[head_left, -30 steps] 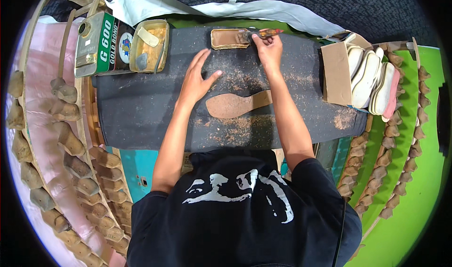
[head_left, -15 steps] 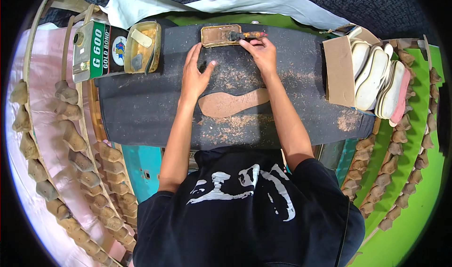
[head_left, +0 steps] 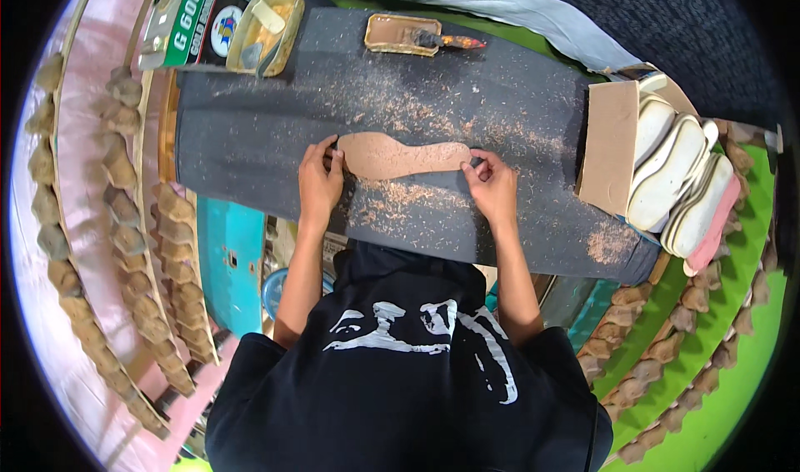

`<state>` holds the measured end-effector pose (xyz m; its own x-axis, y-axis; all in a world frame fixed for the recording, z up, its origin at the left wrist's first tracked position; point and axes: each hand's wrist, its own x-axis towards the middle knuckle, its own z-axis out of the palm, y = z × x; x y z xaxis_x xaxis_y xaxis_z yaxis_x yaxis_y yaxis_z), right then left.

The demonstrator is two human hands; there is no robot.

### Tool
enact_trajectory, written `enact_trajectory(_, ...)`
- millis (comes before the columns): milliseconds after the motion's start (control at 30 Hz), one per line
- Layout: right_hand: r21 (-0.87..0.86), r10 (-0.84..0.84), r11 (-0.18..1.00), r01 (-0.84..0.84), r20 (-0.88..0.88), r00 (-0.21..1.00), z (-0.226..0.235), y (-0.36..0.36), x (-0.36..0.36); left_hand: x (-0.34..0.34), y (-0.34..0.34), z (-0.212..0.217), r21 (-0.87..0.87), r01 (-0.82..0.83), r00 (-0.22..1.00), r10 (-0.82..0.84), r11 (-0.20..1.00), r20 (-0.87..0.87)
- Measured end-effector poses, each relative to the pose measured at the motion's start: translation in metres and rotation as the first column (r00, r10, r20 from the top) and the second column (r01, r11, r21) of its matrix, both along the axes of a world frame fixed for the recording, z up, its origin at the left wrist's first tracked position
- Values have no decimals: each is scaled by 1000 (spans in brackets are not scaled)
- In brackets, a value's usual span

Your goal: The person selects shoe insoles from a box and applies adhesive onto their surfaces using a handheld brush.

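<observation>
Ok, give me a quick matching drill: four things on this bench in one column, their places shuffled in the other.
Things:
1. brown insole
2. brush
3. stack of pale soles
4. green can

Places:
A. far left corner of the grey mat
B. between left hand and right hand
C. right end, behind cardboard
D. across the small tray

Pairs: 1-B, 2-D, 3-C, 4-A

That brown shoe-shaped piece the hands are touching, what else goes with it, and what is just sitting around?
In use:
- brown sole piece, flat on the dark work board
- left hand at one end of it
- right hand at the other end

Lying about:
- small tray with a brush
- yellow open tin
- green can
- stack of pale soles
</observation>
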<state>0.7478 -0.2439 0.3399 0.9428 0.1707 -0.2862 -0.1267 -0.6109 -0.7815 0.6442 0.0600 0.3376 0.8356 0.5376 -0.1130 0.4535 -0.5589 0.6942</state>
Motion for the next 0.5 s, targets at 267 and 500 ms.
enact_trajectory(267, 313, -31, 946, 82, -164, 986, -3, 0, -4, -26, -10, 0, -331, -190, 969, 230, 924, 87)
enact_trajectory(500, 643, 61, 724, 249, -419, 906, -13, 11, -27, -81, -27, 15, -803, -245, 864, 498, 543, 73)
